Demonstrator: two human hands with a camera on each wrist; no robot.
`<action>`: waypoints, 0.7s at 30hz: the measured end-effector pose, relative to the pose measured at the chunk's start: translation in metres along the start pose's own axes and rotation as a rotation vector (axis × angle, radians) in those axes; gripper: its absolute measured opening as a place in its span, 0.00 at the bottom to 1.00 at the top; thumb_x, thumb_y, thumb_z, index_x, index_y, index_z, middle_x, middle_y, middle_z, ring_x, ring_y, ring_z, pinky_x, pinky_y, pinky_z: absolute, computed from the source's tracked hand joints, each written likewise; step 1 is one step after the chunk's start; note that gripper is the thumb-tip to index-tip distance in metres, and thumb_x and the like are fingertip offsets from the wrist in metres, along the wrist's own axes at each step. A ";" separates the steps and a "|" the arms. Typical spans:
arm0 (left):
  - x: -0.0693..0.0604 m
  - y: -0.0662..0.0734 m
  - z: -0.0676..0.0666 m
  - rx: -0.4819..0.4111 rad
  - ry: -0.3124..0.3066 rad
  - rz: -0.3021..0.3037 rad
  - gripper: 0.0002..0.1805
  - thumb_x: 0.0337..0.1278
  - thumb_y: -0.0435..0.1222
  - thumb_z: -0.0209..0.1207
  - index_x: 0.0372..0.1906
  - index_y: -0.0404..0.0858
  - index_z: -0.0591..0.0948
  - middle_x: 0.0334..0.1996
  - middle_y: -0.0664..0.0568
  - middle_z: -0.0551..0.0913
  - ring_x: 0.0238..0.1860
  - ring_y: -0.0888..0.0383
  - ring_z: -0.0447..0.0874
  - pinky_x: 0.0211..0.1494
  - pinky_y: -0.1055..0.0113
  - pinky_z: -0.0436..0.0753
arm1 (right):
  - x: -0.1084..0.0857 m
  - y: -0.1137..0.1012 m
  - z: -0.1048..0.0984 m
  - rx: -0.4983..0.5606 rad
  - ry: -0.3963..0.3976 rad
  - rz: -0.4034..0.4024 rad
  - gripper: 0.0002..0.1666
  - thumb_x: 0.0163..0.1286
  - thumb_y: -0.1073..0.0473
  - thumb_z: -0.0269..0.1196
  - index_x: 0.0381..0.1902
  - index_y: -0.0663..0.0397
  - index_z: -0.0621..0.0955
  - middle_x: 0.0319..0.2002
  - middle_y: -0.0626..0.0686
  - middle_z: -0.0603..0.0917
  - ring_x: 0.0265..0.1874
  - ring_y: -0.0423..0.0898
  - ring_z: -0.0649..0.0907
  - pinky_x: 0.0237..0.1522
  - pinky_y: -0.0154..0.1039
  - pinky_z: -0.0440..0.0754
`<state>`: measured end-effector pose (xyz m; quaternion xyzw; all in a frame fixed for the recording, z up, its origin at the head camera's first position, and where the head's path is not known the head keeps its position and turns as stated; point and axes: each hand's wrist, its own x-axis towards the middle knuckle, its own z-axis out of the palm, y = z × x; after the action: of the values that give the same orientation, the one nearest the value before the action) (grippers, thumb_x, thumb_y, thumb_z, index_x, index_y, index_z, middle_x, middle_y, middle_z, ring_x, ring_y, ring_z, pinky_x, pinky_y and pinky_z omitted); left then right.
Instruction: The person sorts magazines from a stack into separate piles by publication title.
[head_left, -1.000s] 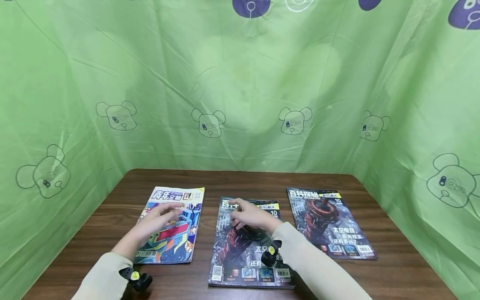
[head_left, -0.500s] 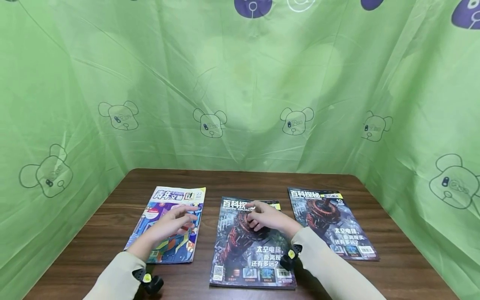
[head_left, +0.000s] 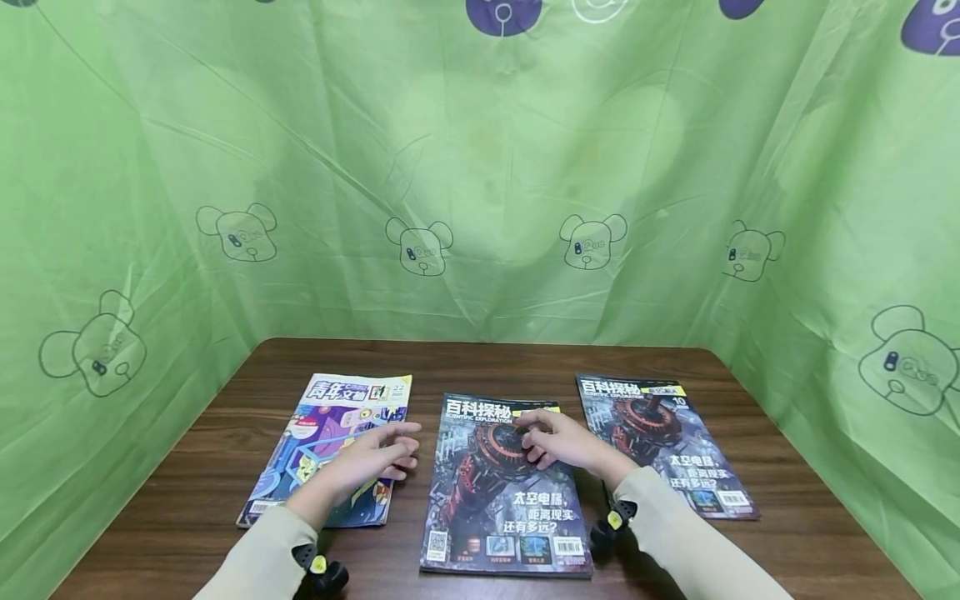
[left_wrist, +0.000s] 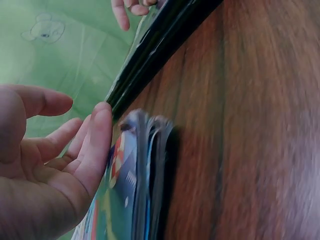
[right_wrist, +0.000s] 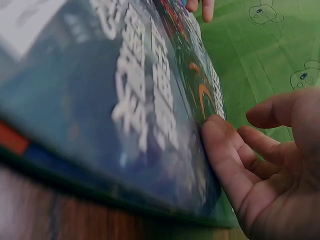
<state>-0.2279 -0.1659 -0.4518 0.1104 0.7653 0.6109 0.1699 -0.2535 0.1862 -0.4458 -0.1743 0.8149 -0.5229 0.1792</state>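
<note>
Three magazines lie on a brown wooden table. My left hand (head_left: 367, 467), fingers loosely bent and holding nothing, hovers over the right part of the colourful left magazine (head_left: 300, 458), its fingertips past that edge. My right hand (head_left: 570, 446) is above the upper right part of the dark middle magazine (head_left: 502, 500), fingers relaxed, gripping nothing. The left wrist view has my left hand (left_wrist: 60, 155) beside the stacked page edges of a magazine (left_wrist: 125, 185). In the right wrist view, my right hand (right_wrist: 270, 170) appears next to a dark cover (right_wrist: 90, 100); contact cannot be told.
A second dark magazine (head_left: 660, 450) lies at the right of the table (head_left: 480, 362), its cover like the middle one's. Green cloth (head_left: 480, 167) with bear drawings hangs behind the table and along both sides.
Both hands have moved to the right and slightly nearer, the left from over the left magazine's middle towards the gap, the right across the middle magazine. The magazines have not moved.
</note>
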 end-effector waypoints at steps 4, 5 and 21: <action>0.002 0.000 0.007 -0.006 -0.013 0.001 0.28 0.73 0.34 0.52 0.72 0.26 0.64 0.56 0.34 0.76 0.48 0.46 0.84 0.49 0.56 0.86 | -0.009 0.003 -0.007 -0.015 0.023 0.007 0.24 0.78 0.65 0.48 0.68 0.67 0.69 0.43 0.60 0.82 0.35 0.52 0.83 0.32 0.46 0.85; 0.003 -0.001 0.008 -0.006 -0.016 0.001 0.28 0.73 0.34 0.51 0.72 0.26 0.64 0.56 0.34 0.76 0.48 0.46 0.84 0.49 0.56 0.86 | -0.012 0.003 -0.009 -0.019 0.029 0.007 0.24 0.78 0.65 0.48 0.68 0.67 0.69 0.43 0.59 0.82 0.34 0.51 0.83 0.31 0.46 0.85; 0.009 0.001 0.019 -0.018 -0.070 -0.009 0.28 0.72 0.33 0.53 0.71 0.25 0.65 0.52 0.39 0.80 0.46 0.49 0.85 0.47 0.57 0.87 | -0.036 0.026 -0.026 -0.033 0.135 0.028 0.22 0.74 0.65 0.53 0.63 0.69 0.72 0.34 0.57 0.81 0.27 0.50 0.80 0.25 0.45 0.85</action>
<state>-0.2287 -0.1454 -0.4558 0.1268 0.7540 0.6126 0.2005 -0.2368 0.2342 -0.4558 -0.1301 0.8359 -0.5175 0.1285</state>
